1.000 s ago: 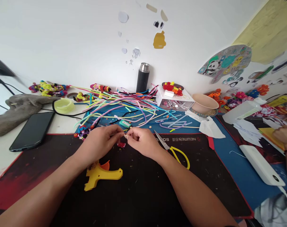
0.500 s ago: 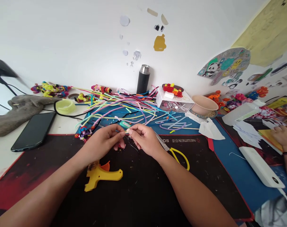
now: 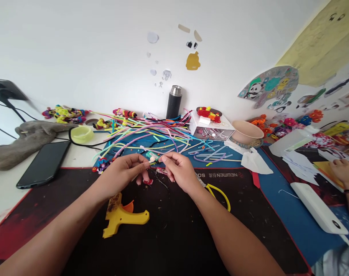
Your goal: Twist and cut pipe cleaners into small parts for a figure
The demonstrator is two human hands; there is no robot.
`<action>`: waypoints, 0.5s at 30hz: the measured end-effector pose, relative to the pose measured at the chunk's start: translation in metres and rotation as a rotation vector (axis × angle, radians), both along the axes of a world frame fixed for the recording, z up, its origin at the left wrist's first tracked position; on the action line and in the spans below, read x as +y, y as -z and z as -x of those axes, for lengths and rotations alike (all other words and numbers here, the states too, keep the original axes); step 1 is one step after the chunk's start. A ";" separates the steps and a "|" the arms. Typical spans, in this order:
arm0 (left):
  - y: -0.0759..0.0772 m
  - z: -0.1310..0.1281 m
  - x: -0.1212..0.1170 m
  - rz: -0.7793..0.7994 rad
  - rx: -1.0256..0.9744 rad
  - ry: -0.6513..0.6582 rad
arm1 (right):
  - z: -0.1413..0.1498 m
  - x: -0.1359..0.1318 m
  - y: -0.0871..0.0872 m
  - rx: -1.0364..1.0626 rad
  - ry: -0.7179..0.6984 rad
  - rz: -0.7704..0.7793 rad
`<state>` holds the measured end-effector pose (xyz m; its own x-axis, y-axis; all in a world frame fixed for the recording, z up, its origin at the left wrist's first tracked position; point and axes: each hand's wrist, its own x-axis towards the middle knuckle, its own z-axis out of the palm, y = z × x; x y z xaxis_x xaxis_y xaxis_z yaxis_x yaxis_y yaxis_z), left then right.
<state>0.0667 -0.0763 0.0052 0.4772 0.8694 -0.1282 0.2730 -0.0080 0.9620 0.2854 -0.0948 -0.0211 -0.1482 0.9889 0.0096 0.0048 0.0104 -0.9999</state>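
My left hand (image 3: 130, 168) is closed in a pinch, with a small white ball (image 3: 152, 158) at its fingertips; any stem under the ball is too small to make out. Just to the right, my right hand (image 3: 178, 170) also pinches with thumb and forefinger, and whatever lies between them is hidden. A small red piece (image 3: 148, 182) shows below the left fingers. Between the hands, a thin dark strand (image 3: 162, 183) lies on the black mat (image 3: 186, 237). Yellow-handled scissors (image 3: 226, 199) rest beside my right wrist, and a yellow glue gun (image 3: 125, 217) lies nearer me.
Pipe cleaners (image 3: 145, 132) in many colours are heaped behind the hands. Farther back stand a black flask (image 3: 173, 103), a white box (image 3: 196, 124) and a pinkish bowl (image 3: 247, 132). A phone (image 3: 43, 165) lies left; a white power bank (image 3: 318, 209) and another person's hand (image 3: 344, 170) are right.
My fingertips have moved apart a little. The white ball, earlier against the right fingertips, now sits by the left ones. The whole view has tilted slightly upward.
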 end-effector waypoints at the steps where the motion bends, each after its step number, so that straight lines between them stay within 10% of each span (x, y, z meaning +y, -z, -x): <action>1: 0.000 0.000 0.000 0.013 -0.013 -0.005 | -0.001 0.001 0.001 0.012 0.017 0.000; 15: 0.006 0.004 0.000 0.042 -0.024 -0.056 | -0.006 0.005 -0.011 0.241 0.376 -0.088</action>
